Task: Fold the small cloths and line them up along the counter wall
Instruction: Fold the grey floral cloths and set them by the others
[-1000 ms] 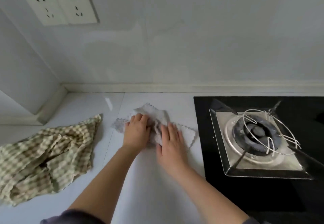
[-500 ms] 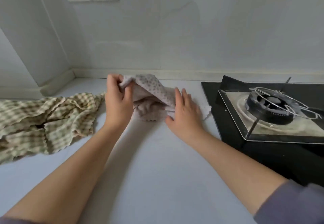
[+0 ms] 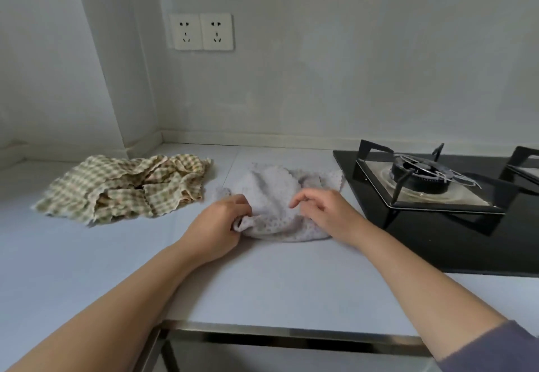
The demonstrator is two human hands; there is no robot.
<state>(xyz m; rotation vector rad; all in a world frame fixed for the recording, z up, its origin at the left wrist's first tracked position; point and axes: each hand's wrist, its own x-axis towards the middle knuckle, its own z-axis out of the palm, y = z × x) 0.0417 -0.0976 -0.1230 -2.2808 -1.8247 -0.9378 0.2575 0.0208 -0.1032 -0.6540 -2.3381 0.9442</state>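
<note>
Head view, centre frame: pale dotted cloth (image 3: 274, 196) now down on counter (image 3: 262, 278), no longer lifted. Left hand (image 3: 215, 226) gripping its near-left edge; right hand (image 3: 326, 211) resting on its right side, fingers loosely bent. Checked cloth (image 3: 122, 188) bunched at left.

Count on the bench (image 3: 262, 284):
- Cloths: 2, namely grey dotted cloth (image 3: 274, 205) and green-checked cloth (image 3: 122, 188).
- Hands: 2, namely left hand (image 3: 215, 226) and right hand (image 3: 329, 214).
- Wall sockets: 2, namely left socket (image 3: 186, 32) and right socket (image 3: 217, 32).
- Burners: 1 whole burner (image 3: 420, 175); a second burner (image 3: 525, 164) is cut off at the frame edge.
</note>
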